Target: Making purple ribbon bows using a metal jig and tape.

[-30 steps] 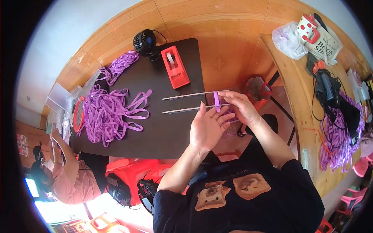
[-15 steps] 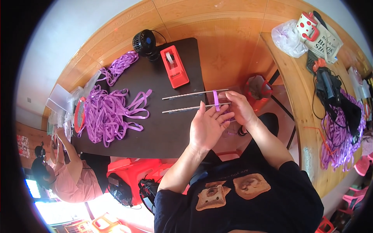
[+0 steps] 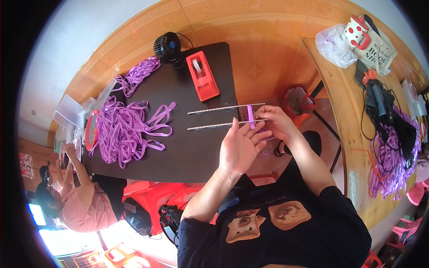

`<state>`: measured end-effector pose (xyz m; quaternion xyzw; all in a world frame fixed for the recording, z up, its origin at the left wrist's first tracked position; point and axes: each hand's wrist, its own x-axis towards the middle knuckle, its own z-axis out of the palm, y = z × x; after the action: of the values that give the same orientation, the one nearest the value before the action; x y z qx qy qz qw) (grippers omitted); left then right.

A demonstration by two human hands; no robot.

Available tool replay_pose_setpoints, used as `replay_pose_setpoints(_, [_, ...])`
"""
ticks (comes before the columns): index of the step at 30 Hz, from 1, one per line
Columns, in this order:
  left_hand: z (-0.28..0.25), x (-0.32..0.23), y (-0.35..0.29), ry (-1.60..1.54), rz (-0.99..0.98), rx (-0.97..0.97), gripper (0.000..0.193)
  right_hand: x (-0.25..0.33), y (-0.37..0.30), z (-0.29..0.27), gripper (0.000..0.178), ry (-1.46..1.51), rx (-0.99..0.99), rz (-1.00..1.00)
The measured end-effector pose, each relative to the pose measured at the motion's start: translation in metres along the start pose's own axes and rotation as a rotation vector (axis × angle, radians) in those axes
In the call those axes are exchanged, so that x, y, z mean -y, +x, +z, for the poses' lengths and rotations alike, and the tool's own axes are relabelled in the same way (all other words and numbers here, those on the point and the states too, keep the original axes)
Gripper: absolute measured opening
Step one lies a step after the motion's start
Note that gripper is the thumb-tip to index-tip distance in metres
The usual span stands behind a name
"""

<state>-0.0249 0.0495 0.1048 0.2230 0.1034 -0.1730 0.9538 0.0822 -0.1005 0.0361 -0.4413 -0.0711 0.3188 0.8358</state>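
Note:
Two thin metal rods (image 3: 212,109) lie side by side and jut past the right edge of the dark table. A purple ribbon (image 3: 250,117) is wrapped around both rods close to their free ends. Palm up, my left hand (image 3: 241,145) is just below the nearer rod, thumb raised and fingers spread loosely by the ribbon. My right hand (image 3: 279,123) is at the rod ends, its fingers pinched together against the ribbon; the fingertips are partly hidden. More purple ribbon shows below my fingers.
A heap of purple ribbon (image 3: 120,129) covers the left of the dark table (image 3: 178,156). Behind it are a red tape dispenser (image 3: 208,89) and a black fan (image 3: 167,47). A wooden table (image 3: 357,147) stands right, a red bin (image 3: 298,105) between. Another person (image 3: 85,201) sits at far left.
The whole view has shifted slightly. My right fingers have drawn in a little closer around the ribbon, while my left hand keeps nearly the same pose.

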Motion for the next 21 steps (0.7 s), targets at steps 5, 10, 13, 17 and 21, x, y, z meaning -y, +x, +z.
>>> replay_pose_setpoints(5, [0.0,0.0,-0.001,0.002,0.0,-0.008,0.071,-0.011,0.016,-0.002,0.008,0.082,0.171,0.128])
replay_pose_setpoints(10, [0.001,0.0,-0.001,0.006,0.003,0.002,0.072,-0.016,0.024,0.01,0.008,0.155,0.231,0.142])
replay_pose_setpoints(13, [0.001,0.0,0.001,-0.002,-0.007,-0.004,0.071,-0.023,0.03,0.005,0.008,0.169,0.268,0.082])
replay_pose_setpoints(17, [0.0,0.0,0.001,-0.014,0.001,-0.003,0.071,-0.024,0.032,0.004,0.009,0.147,0.265,0.07])
replay_pose_setpoints(21, [0.001,-0.001,0.0,-0.015,0.001,-0.008,0.071,-0.017,0.029,0.01,0.01,0.148,0.265,0.085])
